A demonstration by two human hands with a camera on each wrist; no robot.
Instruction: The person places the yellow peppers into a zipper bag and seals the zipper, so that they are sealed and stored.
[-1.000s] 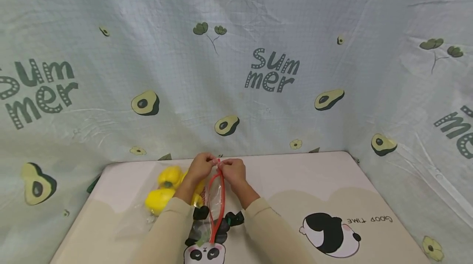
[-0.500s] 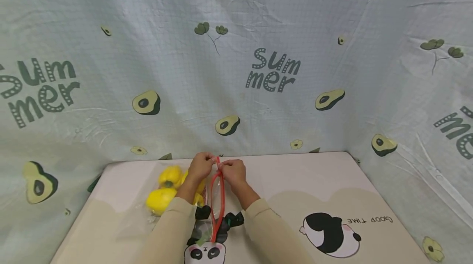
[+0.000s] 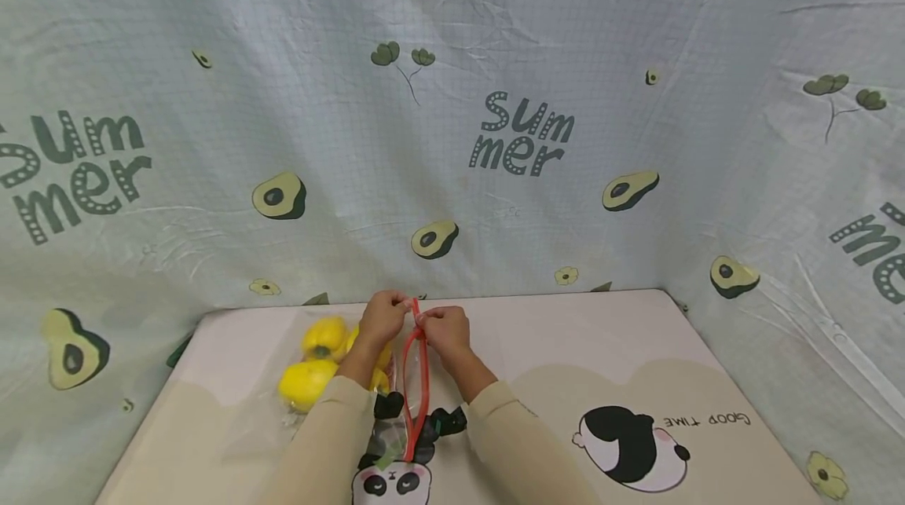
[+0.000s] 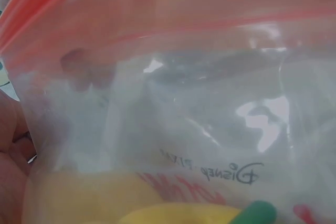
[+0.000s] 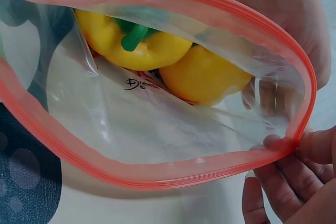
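Note:
A clear zip bag (image 5: 157,178) with a red zip edge lies on its side, its mouth gaping toward the person. Several yellow bell peppers (image 3: 304,384) show through the plastic at the left; one pepper (image 5: 134,40) with a green stem shows through the mouth in the right wrist view. At the far end of the mouth, my left hand (image 3: 382,318) holds the red edge by the fingertips. My right hand (image 3: 445,329) pinches the same edge just beside it, thumb on top. In the left wrist view the bag's plastic covers most of the picture.
The pale table (image 3: 537,332) carries printed cartoons: a panda (image 3: 391,483) under the near end of the bag and a dog (image 3: 632,448) at the right. A curtain (image 3: 339,136) printed with avocados hangs behind the table and along its sides.
Both hands keep their hold at almost the same place. The end of the red edge between the fingers has risen slightly and shifted a little left.

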